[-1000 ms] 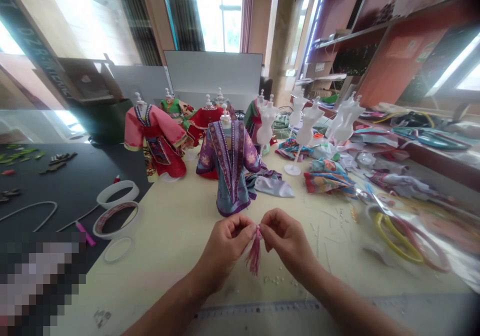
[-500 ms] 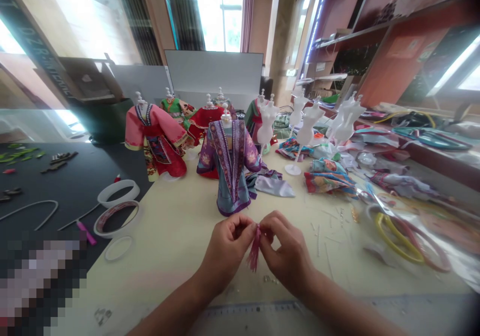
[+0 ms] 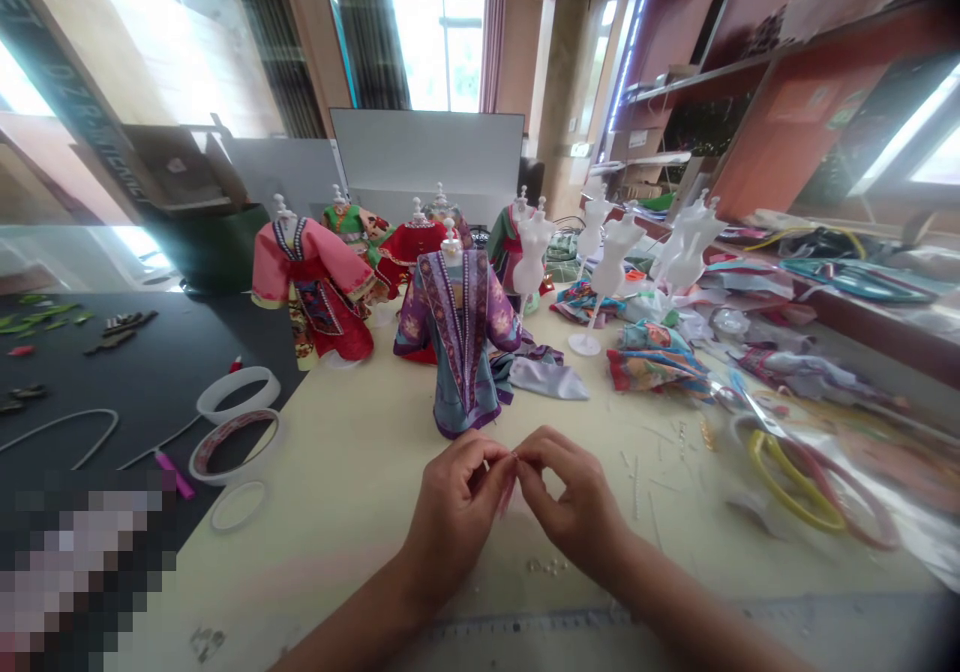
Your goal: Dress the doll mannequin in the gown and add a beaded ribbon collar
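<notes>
A thin pink tassel (image 3: 507,498) hangs between my two hands, its strands partly hidden by my fingers. My left hand (image 3: 459,492) pinches it near the top with thumb and forefinger. The thumb and forefinger of my right hand (image 3: 568,484) are pressed together at the tassel's head, touching my left fingertips; the exact spot they grip is covered. Just beyond my hands stands a small dress form in a purple and blue robe (image 3: 459,352). Small beads (image 3: 546,566) lie on the yellowish table (image 3: 337,512) below my right hand.
Dress forms in small garments, including a pink and red robe (image 3: 319,282), stand behind. Bare white forms (image 3: 619,257) and fabric pieces (image 3: 656,357) are at right, with scissors (image 3: 757,407) and a yellow tape roll (image 3: 795,487). Tape rolls (image 3: 236,442) lie left; a ruler (image 3: 525,624) runs along the front.
The tassel has turned and shows less of its strands, now mostly behind my left fingers. My right fingertips have closed together at its top. The camera view has shifted slightly.
</notes>
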Demonstrator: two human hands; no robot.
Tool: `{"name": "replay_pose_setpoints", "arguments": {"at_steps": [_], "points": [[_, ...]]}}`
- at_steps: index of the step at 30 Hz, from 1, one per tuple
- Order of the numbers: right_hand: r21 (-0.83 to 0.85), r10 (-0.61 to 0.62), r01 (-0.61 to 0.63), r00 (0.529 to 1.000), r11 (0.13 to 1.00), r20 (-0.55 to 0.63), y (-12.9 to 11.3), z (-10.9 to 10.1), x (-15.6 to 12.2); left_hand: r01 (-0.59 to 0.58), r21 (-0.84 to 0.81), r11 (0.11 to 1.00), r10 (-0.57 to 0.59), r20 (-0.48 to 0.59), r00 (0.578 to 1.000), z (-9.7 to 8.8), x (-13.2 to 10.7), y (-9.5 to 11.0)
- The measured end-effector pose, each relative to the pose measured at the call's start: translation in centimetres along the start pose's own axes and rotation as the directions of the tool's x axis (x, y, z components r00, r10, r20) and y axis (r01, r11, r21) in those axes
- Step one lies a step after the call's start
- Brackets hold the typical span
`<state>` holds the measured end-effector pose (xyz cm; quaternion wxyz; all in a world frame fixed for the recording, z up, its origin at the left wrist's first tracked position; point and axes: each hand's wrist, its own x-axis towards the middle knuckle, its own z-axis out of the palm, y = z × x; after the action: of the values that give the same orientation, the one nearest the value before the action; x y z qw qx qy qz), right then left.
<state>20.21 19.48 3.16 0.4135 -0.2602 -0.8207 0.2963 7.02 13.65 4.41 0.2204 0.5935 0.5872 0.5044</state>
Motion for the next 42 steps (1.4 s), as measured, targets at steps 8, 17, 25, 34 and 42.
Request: {"name": "replay_pose_setpoints", "arguments": {"at_steps": [8, 17, 25, 34, 42], "points": [[-0.027, 0.033, -0.034, 0.998, 0.999, -0.059, 0.0, 0.5, 0.3, -0.015, 0.041, 0.999, 0.015, -0.003, 1.000, 0.4, -0.2, -0.4], [-0.020, -0.012, 0.010, 0.995, 1.000, -0.103, 0.0, 0.9, -0.1, 0.394, -0.294, 0.871, -0.392, 0.066, 0.917, 0.6, -0.1, 0.6], [0.120, 0.199, -0.192, 0.979, 0.974, -0.046, 0.6, 0.7, 0.4, 0.458, -0.388, 0.800, -0.453, 0.111, 0.884, 0.5, 0.1, 0.5], [0.317, 0.250, -0.249, 0.968, 0.915, 0.040, 0.0, 0.6, 0.4, 0.492, -0.576, 0.653, -0.467, 0.206, 0.860, 0.4, 0.2, 0.0], [0.578, 0.388, -0.422, 0.902, 0.698, 0.189, 0.3, 0.4, 0.3, 0.538, -0.703, 0.466, -0.358, 0.406, 0.841, -0.2, 0.6, -0.9]]}}
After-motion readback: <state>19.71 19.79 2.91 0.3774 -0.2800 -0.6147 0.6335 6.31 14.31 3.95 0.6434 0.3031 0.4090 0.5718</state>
